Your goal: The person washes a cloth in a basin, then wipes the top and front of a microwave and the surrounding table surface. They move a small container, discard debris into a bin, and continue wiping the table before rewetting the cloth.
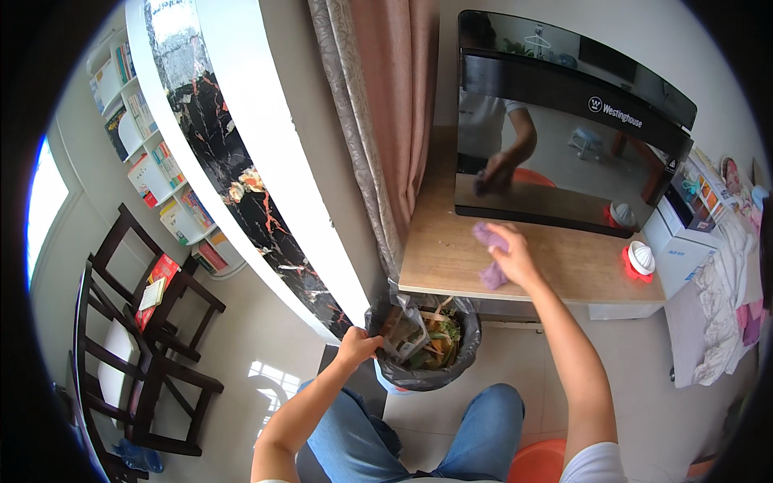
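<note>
My right hand (514,253) is on a purple cloth (494,276) that lies crumpled on the light wooden tabletop (567,262), near its front left edge. With my left hand (359,346) I grip the left rim of a trash bin lined with a black plastic bag (435,380). The bin stands just below the table's front left corner and holds vegetable scraps (444,341) and clear plastic packaging (404,332). Small crumbs lie on the wood to the left of the cloth.
A black Westinghouse appliance (561,139) stands at the table's back. On the right are a red and white citrus juicer (639,261) and a white box (679,241). Pink curtains (389,90) hang at the left. An orange-red basin (537,462) is by my right knee.
</note>
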{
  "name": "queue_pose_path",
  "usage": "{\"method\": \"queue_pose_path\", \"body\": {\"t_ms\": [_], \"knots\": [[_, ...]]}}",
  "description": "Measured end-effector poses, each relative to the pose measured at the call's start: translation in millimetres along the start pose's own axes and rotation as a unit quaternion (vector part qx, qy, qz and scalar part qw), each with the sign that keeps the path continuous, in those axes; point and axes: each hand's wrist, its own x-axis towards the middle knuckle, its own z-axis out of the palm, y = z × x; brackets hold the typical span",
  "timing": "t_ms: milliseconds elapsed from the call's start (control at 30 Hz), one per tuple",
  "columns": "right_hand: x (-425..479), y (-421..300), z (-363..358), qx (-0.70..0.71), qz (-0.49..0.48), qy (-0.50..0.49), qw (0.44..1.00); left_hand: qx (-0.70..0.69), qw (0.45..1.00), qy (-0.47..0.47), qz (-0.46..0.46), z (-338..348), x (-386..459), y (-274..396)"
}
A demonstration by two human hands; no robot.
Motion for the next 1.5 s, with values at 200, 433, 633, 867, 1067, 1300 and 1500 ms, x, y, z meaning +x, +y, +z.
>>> {"method": "queue_pose_path", "body": {"t_ms": [200,433,633,867,1067,1300,1500], "knots": [[15,31,18,-0.132,0.026,0.054,0.989,0.068,0.997,0.013,-0.029,-4,-10,15],[40,11,58,-0.029,-0.023,-0.082,0.996,0.045,0.999,0.018,-0.006,-2,3,-9],[20,-30,77,0.095,-0.090,-0.238,0.963,0.001,1.000,0.006,-0.011,-4,3,-3],[-37,-79,70,0.085,-0.106,-0.328,0.935,0.022,1.000,0.007,-0.016,-8,-6,7],[-51,-92,64,0.062,-0.104,-0.307,0.944,0.024,1.000,0.000,-0.008,-10,-3,-5],[-40,-75,32,0.256,0.122,-0.192,0.940,0.042,0.999,0.007,-0.001,-7,4,-10],[-50,-85,30,0.300,0.163,-0.141,0.929,0.061,0.998,0.025,0.012,5,9,-30]]}}
